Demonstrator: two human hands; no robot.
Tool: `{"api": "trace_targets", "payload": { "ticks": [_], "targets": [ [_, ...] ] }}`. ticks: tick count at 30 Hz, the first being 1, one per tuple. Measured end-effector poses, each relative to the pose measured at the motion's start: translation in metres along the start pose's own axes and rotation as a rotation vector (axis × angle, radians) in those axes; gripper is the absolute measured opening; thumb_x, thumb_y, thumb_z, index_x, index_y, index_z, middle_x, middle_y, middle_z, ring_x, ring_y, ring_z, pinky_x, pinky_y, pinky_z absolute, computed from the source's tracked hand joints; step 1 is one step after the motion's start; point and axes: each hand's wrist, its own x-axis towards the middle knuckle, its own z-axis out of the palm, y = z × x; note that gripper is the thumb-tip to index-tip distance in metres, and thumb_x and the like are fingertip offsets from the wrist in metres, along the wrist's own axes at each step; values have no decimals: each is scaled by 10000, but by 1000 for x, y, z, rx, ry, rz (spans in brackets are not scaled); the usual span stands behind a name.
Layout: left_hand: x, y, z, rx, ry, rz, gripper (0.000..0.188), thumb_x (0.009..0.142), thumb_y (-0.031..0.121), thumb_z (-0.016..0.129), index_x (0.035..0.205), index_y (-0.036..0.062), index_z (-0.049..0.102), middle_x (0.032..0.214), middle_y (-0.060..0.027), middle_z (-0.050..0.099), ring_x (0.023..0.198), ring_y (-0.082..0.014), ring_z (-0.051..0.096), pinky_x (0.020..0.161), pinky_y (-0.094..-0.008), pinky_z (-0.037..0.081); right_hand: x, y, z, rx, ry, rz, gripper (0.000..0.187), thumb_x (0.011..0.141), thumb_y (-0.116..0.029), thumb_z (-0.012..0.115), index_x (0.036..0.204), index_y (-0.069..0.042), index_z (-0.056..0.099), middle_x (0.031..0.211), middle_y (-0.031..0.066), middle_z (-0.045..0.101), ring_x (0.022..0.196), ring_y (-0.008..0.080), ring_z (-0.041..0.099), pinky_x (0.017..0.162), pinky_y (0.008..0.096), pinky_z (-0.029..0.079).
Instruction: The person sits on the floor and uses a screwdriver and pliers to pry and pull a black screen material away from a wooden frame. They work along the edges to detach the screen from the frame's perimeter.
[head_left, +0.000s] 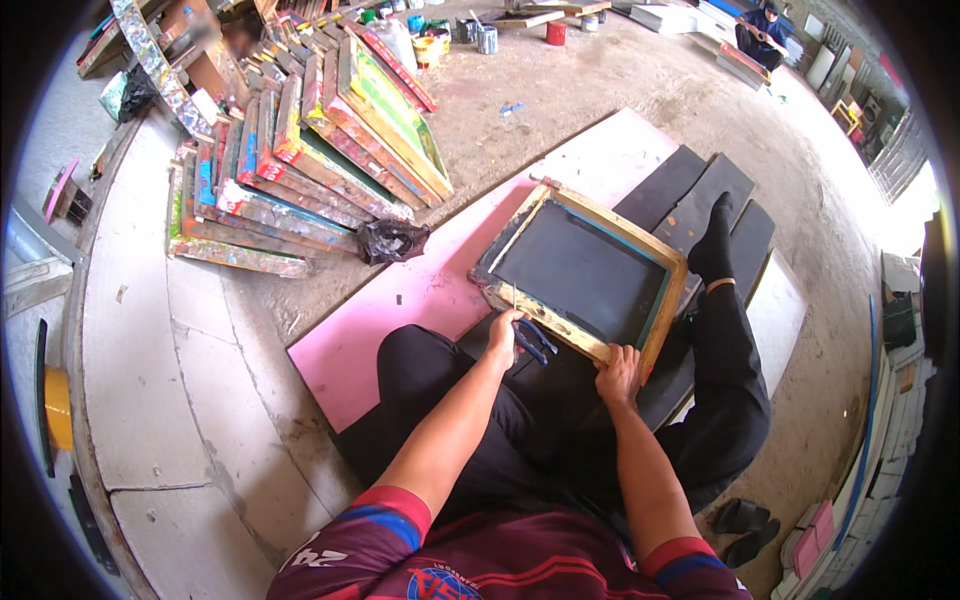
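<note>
A wooden screen-printing frame (655, 340) with a dark mesh panel lies tilted in front of me, over my legs and dark boards. My left hand (505, 338) is closed round pliers (538, 345) with dark blue handles, at the frame's near left edge. The tips of the pliers point up to the wood; what they grip, if anything, is too small to tell. My right hand (619, 374) grips the near edge of the frame, close to its near right corner, fingers over the top of the wood.
A pink board (350, 350) and black boards (715, 185) lie under me. Stacked paint-stained frames (300, 150) lean at the left, beside a black plastic bag (392, 240). Paint cans (487, 40) stand farther off. Another person (762, 38) sits at the far right. Black sandals (745, 525) lie at the lower right.
</note>
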Motion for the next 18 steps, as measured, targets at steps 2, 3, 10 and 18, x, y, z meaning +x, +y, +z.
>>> {"api": "trace_targets", "payload": {
  "ticks": [2, 3, 10, 18],
  "targets": [
    [1, -4, 0, 25, -4, 28, 248, 888, 376, 671, 893, 142, 753, 668, 25, 530, 544, -136, 508, 477, -341, 395, 1, 0, 1, -15, -39, 58, 474, 761, -165, 863, 1173, -64, 652, 1146, 145, 609, 1157, 363, 556, 990, 481, 470],
    [-1, -3, 1, 34, -8, 18, 256, 899, 374, 654, 904, 134, 742, 681, 19, 555, 534, -131, 516, 458, -324, 396, 1, 3, 2, -18, -61, 89, 476, 756, -166, 869, 1169, -65, 653, 1153, 146, 611, 1161, 362, 556, 991, 479, 474],
    [-4, -6, -2, 126, -41, -5, 269, 920, 363, 609, 911, 121, 727, 708, 15, 609, 512, -116, 527, 425, -285, 396, 17, -8, 7, -174, -364, 322, 430, 791, -173, 834, 1156, -37, 652, 1193, 185, 653, 1208, 398, 592, 1016, 474, 509],
    [-20, -9, -4, 216, -103, 206, 228, 898, 252, 621, 975, 57, 711, 810, -25, 654, 590, -112, 554, 544, -294, 464, 44, -43, -4, 226, -339, 86, 388, 874, -297, 804, 1155, -50, 702, 1142, 183, 718, 1104, 407, 665, 954, 476, 541]
  ]
}}
